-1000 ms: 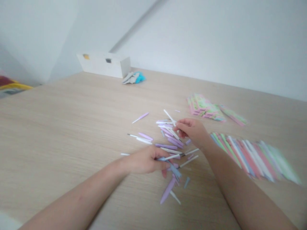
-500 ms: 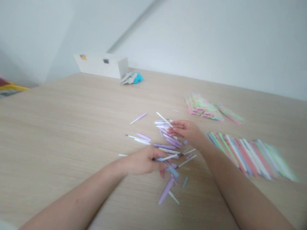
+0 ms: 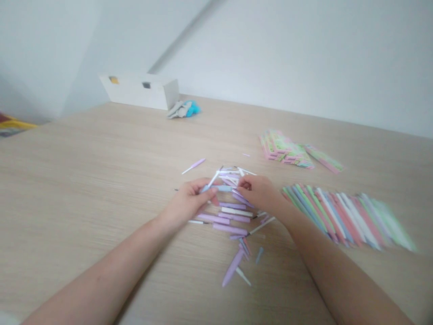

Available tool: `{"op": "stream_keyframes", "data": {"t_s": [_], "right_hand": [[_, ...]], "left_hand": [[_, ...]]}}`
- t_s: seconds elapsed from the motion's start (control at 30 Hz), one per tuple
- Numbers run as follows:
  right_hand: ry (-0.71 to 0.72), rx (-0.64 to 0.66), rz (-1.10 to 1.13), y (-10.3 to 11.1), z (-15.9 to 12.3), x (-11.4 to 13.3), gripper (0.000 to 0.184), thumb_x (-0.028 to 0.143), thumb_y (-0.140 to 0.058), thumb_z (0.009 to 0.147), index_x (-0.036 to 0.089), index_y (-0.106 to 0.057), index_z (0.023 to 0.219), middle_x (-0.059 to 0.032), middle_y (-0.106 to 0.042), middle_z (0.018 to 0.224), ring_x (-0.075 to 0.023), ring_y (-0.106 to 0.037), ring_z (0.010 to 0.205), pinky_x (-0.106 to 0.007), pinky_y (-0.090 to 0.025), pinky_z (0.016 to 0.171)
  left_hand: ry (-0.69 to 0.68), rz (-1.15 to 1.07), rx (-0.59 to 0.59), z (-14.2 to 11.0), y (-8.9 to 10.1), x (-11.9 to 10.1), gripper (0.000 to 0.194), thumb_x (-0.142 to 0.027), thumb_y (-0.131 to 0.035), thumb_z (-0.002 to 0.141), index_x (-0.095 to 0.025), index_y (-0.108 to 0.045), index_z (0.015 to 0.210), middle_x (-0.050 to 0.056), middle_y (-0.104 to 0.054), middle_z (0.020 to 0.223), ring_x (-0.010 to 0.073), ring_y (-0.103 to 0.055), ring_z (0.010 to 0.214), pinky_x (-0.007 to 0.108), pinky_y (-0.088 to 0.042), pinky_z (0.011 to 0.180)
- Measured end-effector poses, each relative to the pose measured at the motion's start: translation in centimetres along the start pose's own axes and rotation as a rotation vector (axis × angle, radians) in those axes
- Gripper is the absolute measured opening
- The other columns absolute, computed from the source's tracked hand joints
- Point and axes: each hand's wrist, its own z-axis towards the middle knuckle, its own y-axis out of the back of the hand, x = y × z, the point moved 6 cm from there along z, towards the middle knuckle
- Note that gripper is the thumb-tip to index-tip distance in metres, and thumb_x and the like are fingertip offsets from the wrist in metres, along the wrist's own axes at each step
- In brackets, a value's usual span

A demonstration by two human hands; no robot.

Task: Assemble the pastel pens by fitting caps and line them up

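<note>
My left hand [image 3: 189,201] is closed around a light blue pen barrel [image 3: 221,188], held sideways above the pile. A white pen refill [image 3: 213,179] with a dark tip slants up from the same fingers. My right hand [image 3: 257,192] pinches at the barrel's right end, where a short piece of a thin white refill [image 3: 234,188] shows; the rest is hidden by the fingers. Below both hands lie loose purple pen barrels [image 3: 230,229] and white refills [image 3: 262,225]. A small blue piece [image 3: 259,255] and a purple barrel [image 3: 232,268] lie nearer to me.
A row of assorted coloured pens [image 3: 352,216] lies at the right. Behind it are stacked pink-and-green packets [image 3: 286,149], one packet [image 3: 324,159] apart. A white box [image 3: 135,92] and a crumpled grey-and-blue item [image 3: 184,109] stand by the wall.
My left hand has lifted the blue barrel up and away from me. My right hand has brought its white refill down to the barrel's right end. The hands are now close together.
</note>
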Motion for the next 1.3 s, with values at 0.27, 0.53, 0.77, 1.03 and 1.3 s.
{"op": "stream_keyframes", "data": {"t_s": [0.27, 0.53, 0.77, 1.03, 1.3], "right_hand": [[0.221, 0.106, -0.003, -0.5, -1.1, 2.5, 0.014, 0.018, -0.057, 0.076, 0.018, -0.071, 0.080, -0.0027, -0.068, 0.078, -0.0148, -0.058, 0.074, -0.024, -0.040, 0.070], [0.204, 0.176, -0.182, -1.8, -1.9, 3.3, 0.017, 0.024, -0.056, 0.079, 0.020, -0.070, 0.086, -0.0056, -0.066, 0.091, -0.0183, -0.059, 0.083, -0.028, -0.040, 0.075], [0.203, 0.135, -0.076, -0.8, -1.2, 3.0, 0.017, 0.021, -0.053, 0.078, 0.016, -0.069, 0.079, -0.0040, -0.065, 0.078, -0.0149, -0.056, 0.073, -0.025, -0.039, 0.069], [0.012, 0.254, 0.090, 0.3, -0.5, 1.5, 0.021, 0.024, -0.047, 0.081, 0.016, -0.065, 0.075, 0.0020, -0.057, 0.062, -0.0119, -0.050, 0.060, -0.022, -0.031, 0.053], [0.024, 0.285, 0.121, -0.1, -0.5, 1.6, 0.027, 0.025, -0.043, 0.085, 0.015, -0.064, 0.073, 0.0015, -0.057, 0.061, -0.0113, -0.049, 0.058, -0.022, -0.031, 0.053]], "left_hand": [[-0.007, -0.071, -0.167, 0.5, 1.4, 0.1, 0.035, -0.037, -0.063, 0.079, -0.012, -0.060, 0.103, 0.000, -0.061, 0.062, 0.0023, -0.028, 0.034, 0.015, -0.017, 0.031], [-0.013, -0.068, -0.149, 0.6, 1.4, 0.5, 0.034, -0.037, -0.063, 0.079, -0.013, -0.061, 0.103, 0.000, -0.061, 0.063, 0.0022, -0.029, 0.035, 0.015, -0.019, 0.031], [-0.011, -0.086, -0.146, 0.5, 1.3, 0.5, 0.029, -0.036, -0.063, 0.080, -0.014, -0.062, 0.098, -0.001, -0.060, 0.062, 0.0015, -0.027, 0.034, 0.015, -0.016, 0.032], [-0.011, -0.061, -0.151, 0.4, 1.4, 0.4, 0.031, -0.038, -0.062, 0.080, -0.015, -0.063, 0.101, 0.000, -0.061, 0.063, 0.0027, -0.029, 0.035, 0.017, -0.017, 0.032], [0.001, -0.087, -0.150, 0.5, 1.2, 0.5, 0.030, -0.037, -0.064, 0.079, -0.014, -0.063, 0.098, -0.001, -0.060, 0.060, 0.0029, -0.028, 0.034, 0.017, -0.015, 0.032]]}}
